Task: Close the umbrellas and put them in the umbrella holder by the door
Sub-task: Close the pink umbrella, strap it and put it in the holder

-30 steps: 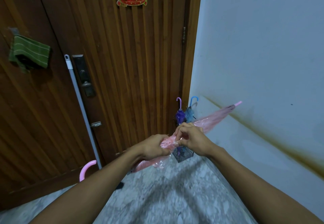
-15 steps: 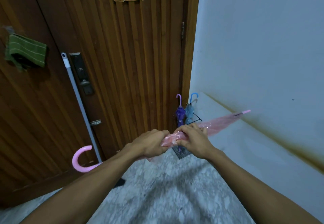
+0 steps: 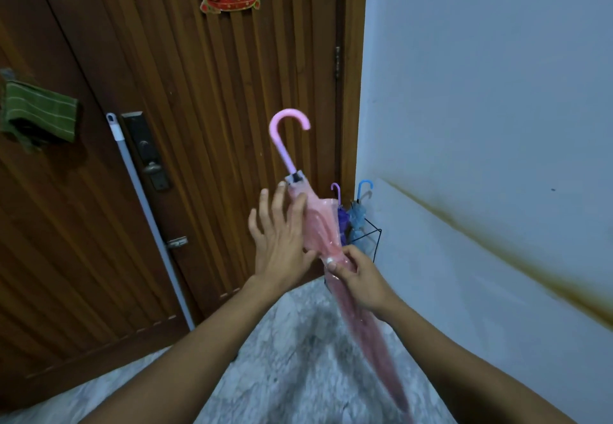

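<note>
Now the folded translucent pink umbrella with a curved pink handle stands nearly upright, handle up, just in front of the black wire umbrella holder beside the wooden door. The right hand pinches its wrapped canopy; the left hand, fingers spread nearly straight, rests against the upper canopy.

Flipped the pink umbrella from lying sideways across my hands to nearly upright, so the hook handle that was down low on my left is now up top and the tip points at the floor. My left hand let go and just rests open against the folds, while my right hand pinches the strap around the middle.
</note>
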